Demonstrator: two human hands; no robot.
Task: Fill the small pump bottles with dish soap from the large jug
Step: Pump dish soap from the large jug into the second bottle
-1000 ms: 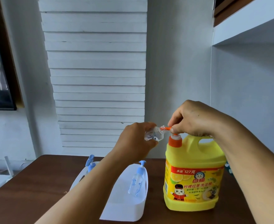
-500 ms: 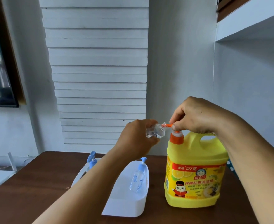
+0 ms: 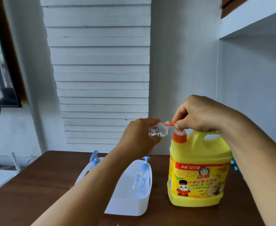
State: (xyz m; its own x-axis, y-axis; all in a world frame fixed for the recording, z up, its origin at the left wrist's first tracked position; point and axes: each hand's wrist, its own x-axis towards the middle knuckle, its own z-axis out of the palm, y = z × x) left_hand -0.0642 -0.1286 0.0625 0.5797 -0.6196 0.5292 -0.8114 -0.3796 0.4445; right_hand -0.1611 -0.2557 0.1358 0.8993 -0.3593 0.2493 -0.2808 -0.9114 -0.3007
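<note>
my left fingers (image 3: pixel 152 139) clasped a clear plastic bottle (image 3: pixel 43 132). my right hand (image 3: pixel 197 114) pinched the glossy yellow jug (image 3: pixel 197 168)'s orange spout (image 3: pixel 171 123).

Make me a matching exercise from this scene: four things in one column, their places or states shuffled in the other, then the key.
Things
1. large yellow jug
2. small clear bottle
3. blue-pump bottle
4. orange pump nozzle

Places or states
A. leaning inside the white bin
B. pressed under the right hand
C. standing upright on the brown table
D. held tilted in the left hand, mouth at the nozzle

Pairs: 1-C, 2-D, 3-A, 4-B
</note>
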